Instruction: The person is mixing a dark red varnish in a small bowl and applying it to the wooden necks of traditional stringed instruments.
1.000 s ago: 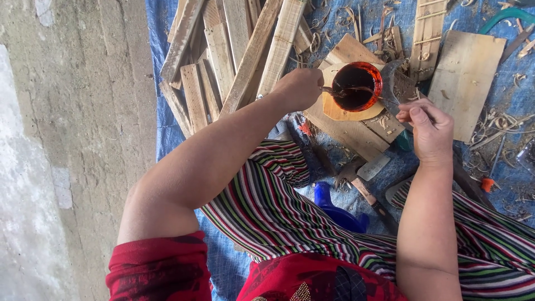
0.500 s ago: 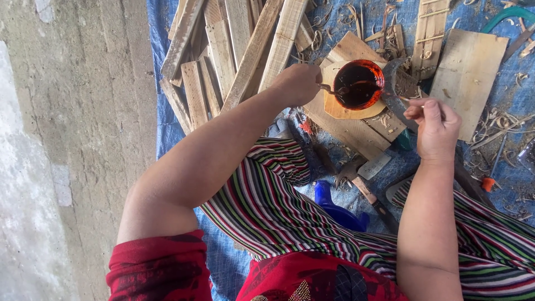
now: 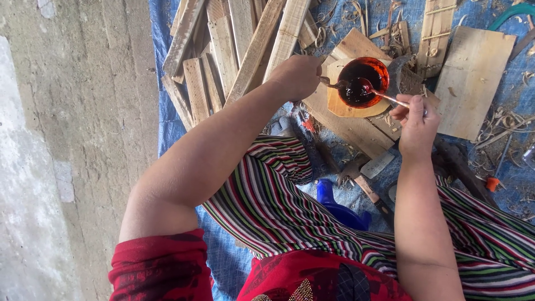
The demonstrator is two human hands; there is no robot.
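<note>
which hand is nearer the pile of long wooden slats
Left. The left hand hovers right beside the pile of long wooden slats, holding a tool at the red bowl of dark liquid. The right hand is beyond the bowl, farther from the slats.

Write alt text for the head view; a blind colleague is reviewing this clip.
Seen from above, a seated person's left hand and right hand each dip a thin tool into a red bowl of dark liquid, which rests on a wooden board. Wooden slats and shavings lie on a blue tarp; striped fabric covers the lap.
</note>
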